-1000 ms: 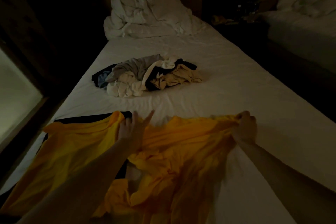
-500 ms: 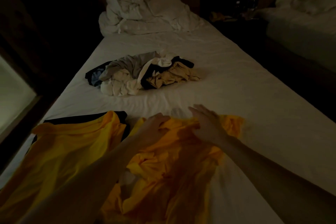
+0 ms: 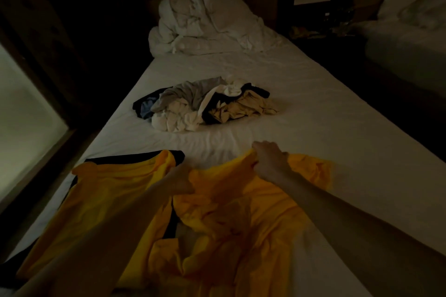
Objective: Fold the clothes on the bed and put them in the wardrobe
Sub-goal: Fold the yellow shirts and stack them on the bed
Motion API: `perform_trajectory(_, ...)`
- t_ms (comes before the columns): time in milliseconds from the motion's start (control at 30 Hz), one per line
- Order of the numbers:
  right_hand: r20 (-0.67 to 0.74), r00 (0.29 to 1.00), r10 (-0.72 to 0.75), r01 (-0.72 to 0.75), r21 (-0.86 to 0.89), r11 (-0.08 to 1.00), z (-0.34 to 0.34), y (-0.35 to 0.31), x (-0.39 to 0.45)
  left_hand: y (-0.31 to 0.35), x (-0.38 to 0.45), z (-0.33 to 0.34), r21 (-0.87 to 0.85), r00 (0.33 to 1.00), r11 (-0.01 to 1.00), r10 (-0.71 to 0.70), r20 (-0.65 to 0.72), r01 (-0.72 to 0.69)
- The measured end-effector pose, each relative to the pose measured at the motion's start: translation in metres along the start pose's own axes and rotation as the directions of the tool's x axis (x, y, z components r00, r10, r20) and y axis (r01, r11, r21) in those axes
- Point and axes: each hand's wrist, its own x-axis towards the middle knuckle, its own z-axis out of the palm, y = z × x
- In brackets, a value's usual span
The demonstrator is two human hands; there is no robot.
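Observation:
A yellow garment [image 3: 270, 212] with black trim lies crumpled on the near part of the white bed [image 3: 337, 128]. My right hand [image 3: 269, 160] grips its far edge with curled fingers. My left hand [image 3: 182, 179] is down in the yellow cloth near the middle and seems to grip a fold; its fingers are mostly hidden. A second spread of yellow cloth [image 3: 108, 198] over black fabric lies to the left. A pile of unfolded clothes [image 3: 202, 103], grey, white, black and tan, sits mid-bed beyond my hands.
A bundled white duvet [image 3: 205, 19] sits at the head of the bed. A dark gap and a second bed [image 3: 405, 41] are to the right. A window or glass panel [image 3: 21, 128] is at the left. No wardrobe is in view.
My right hand moved from the garment's right corner toward the middle and now grips the top edge. My left hand, earlier open on the cloth, has sunk into the fabric.

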Motion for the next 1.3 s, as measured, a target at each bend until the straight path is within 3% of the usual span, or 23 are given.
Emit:
perform_trajectory(67,-0.171,0.983,-0.063,0.068,0.023,0.997,-0.019,-0.001,-0.007,0.007,-0.011,-0.006,-0.293,0.999,0.956,0.028,0.015,-0.023)
perform_trajectory(167,-0.268,0.958,-0.107,0.188,0.301,0.935,-0.057,0.000,-0.023,0.021,-0.031,-0.020,-0.771,0.998,0.634,0.047,-0.036,-0.058)
perform_trajectory(233,-0.232,0.966,-0.111,0.212,0.478,0.852,-0.085,0.000,-0.037,0.033,-0.045,-0.033,-0.911,0.997,0.409,-0.031,-0.069,-0.051)
perform_trajectory(267,-0.229,0.966,-0.121,0.224,0.506,0.833,-0.097,0.002,-0.043,0.040,-0.053,-0.041,-0.929,0.992,0.358,-0.044,-0.121,-0.097)
perform_trajectory(333,-0.243,0.962,-0.127,0.247,0.563,0.789,-0.118,0.006,-0.055,0.052,-0.072,-0.061,-0.861,0.948,0.415,0.010,-0.319,-0.294)
perform_trajectory(433,-0.293,0.955,-0.050,0.246,0.683,0.688,-0.148,0.006,-0.067,0.061,-0.096,-0.094,-0.636,0.809,0.543,0.149,-0.569,-0.548)
perform_trajectory(500,-0.318,0.948,-0.018,0.222,0.617,0.755,-0.169,0.005,-0.071,0.066,-0.116,-0.115,-0.590,0.772,0.539,0.198,-0.604,-0.601)
perform_trajectory(633,-0.377,0.922,-0.087,0.199,0.271,0.942,-0.206,0.003,-0.085,0.089,-0.156,-0.146,-0.702,0.832,0.452,0.217,-0.511,-0.550)
perform_trajectory(700,-0.466,0.879,-0.099,0.193,0.157,0.969,-0.223,-0.002,-0.095,0.104,-0.180,-0.158,-0.739,0.857,0.439,0.197,-0.476,-0.511)
perform_trajectory(800,-0.584,0.807,-0.086,0.206,0.141,0.968,-0.251,-0.015,-0.121,0.113,-0.203,-0.172,-0.675,0.823,0.500,0.157,-0.546,-0.543)
perform_trajectory(867,-0.632,0.770,-0.091,0.236,0.149,0.960,-0.269,-0.020,-0.139,0.114,-0.218,-0.180,-0.530,0.744,0.611,0.149,-0.652,-0.587)
perform_trajectory(967,-0.699,0.698,-0.155,0.322,0.113,0.940,-0.294,-0.025,-0.169,0.120,-0.248,-0.192,-0.287,0.562,0.756,0.126,-0.818,-0.588)
perform_trajectory(1100,-0.770,0.602,-0.212,0.424,0.083,0.902,-0.331,-0.037,-0.212,0.138,-0.296,-0.212,-0.115,0.316,0.810,0.090,-0.944,-0.575)
perform_trajectory(1200,-0.731,0.594,-0.337,0.594,0.115,0.796,-0.363,-0.044,-0.248,0.147,-0.335,-0.229,-0.069,0.186,0.881,0.023,-0.982,-0.469)
perform_trajectory(1300,-0.710,0.587,-0.389,0.669,0.154,0.727,-0.391,-0.043,-0.274,0.150,-0.369,-0.246,0.019,0.069,0.894,0.056,-0.996,-0.447)
